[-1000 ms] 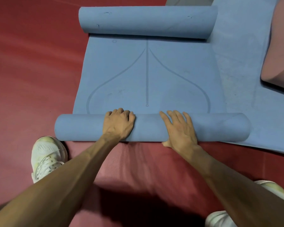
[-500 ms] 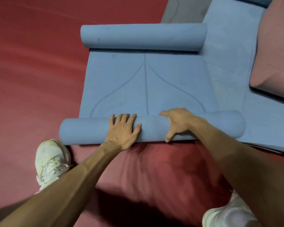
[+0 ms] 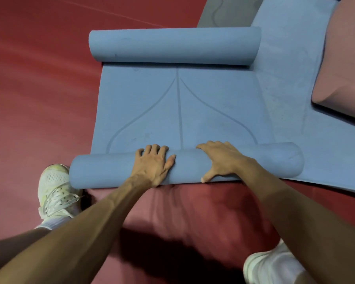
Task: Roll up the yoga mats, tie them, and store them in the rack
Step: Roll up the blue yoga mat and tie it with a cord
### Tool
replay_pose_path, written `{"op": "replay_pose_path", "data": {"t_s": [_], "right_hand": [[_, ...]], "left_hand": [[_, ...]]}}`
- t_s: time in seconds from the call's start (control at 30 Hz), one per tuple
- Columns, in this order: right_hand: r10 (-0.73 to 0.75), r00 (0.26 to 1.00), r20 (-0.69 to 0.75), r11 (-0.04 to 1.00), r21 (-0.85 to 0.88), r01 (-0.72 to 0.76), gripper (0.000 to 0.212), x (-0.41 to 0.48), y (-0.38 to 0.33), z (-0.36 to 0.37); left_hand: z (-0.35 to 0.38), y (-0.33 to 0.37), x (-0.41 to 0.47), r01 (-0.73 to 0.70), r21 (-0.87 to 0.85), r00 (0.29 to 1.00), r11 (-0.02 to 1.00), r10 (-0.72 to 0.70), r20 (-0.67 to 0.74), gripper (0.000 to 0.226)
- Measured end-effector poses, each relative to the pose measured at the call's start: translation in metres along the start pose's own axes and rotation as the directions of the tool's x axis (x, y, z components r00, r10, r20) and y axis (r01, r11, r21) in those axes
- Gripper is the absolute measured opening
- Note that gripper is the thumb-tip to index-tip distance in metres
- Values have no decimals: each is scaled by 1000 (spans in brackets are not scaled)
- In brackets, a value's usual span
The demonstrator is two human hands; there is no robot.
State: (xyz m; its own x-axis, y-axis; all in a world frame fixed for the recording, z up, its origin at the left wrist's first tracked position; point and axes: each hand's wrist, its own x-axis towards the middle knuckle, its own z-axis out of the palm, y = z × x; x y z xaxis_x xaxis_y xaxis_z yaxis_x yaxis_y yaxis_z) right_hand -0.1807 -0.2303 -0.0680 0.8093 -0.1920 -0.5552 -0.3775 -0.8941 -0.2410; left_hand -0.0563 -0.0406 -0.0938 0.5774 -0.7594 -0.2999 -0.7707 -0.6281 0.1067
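A blue yoga mat (image 3: 178,107) with curved printed lines lies on the red floor, rolled in from both ends. The near roll (image 3: 264,160) lies crosswise in front of me and the far roll (image 3: 172,46) rests at the top. My left hand (image 3: 154,162) rests on the near roll left of centre, fingers curled over its top. My right hand (image 3: 219,158) lies right of centre, fingers over the top and thumb down the near side. No rack or tie is in view.
A second blue mat (image 3: 295,78) lies flat to the right, partly under the first. A pink mat (image 3: 344,64) lies over it at the right edge. My white shoes (image 3: 55,191) stand on the floor beside a pink mat (image 3: 193,212) under me.
The near roll has been pushed forward, so the flat stretch between the two rolls is shorter. Both hands shifted over the roll and I stepped closer.
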Motion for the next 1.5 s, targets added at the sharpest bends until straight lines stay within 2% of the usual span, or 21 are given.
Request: {"op": "replay_pose_path", "data": {"t_s": [0.13,0.23,0.33,0.47,0.6,0.77,0.83,0.93,1.03,1.2,1.4,1.5], "right_hand": [[18,982,-189,997,-69,-31,105,-10,-9,14],[15,944,-330,986,-153,-69,112,-15,-24,37],[3,922,-387,974,-207,-90,114,-17,-30,50],[25,958,-286,953,-282,-109,115,-17,-31,45],[68,956,-284,944,-292,-153,111,-4,-34,36],[-25,971,-237,955,-292,-47,110,13,-18,15],[-51,973,-227,952,-307,-21,107,16,-14,13],[-59,978,-198,951,-310,-6,98,19,-13,3],[-30,994,-107,968,-251,2,91,25,-13,-17],[33,994,101,995,-96,-24,98,29,-20,-40],[36,964,264,998,47,-50,96,26,-20,-30],[32,966,257,994,91,-57,100,25,-17,-19]], "left_hand": [[-8,-7,20,4,-105,996,995,5,86,48],[-16,-11,33,19,-164,988,986,7,156,48],[-18,-10,39,33,-185,987,982,-3,162,49],[-11,-7,35,20,-191,994,981,1,112,49],[-11,-4,36,59,-186,998,981,-52,40,49],[-16,-2,33,18,-170,1000,985,-22,-20,39],[-14,-3,31,4,-120,999,993,-9,-41,45],[-9,-6,23,-22,-82,996,996,15,-90,71],[-8,-9,10,-36,-121,993,992,22,-116,74],[-4,-18,-25,-1,-185,991,983,-24,-132,76],[6,-20,-41,7,-79,995,997,-15,-96,74],[12,-18,-39,1,-40,995,999,-5,-96,72]]}}
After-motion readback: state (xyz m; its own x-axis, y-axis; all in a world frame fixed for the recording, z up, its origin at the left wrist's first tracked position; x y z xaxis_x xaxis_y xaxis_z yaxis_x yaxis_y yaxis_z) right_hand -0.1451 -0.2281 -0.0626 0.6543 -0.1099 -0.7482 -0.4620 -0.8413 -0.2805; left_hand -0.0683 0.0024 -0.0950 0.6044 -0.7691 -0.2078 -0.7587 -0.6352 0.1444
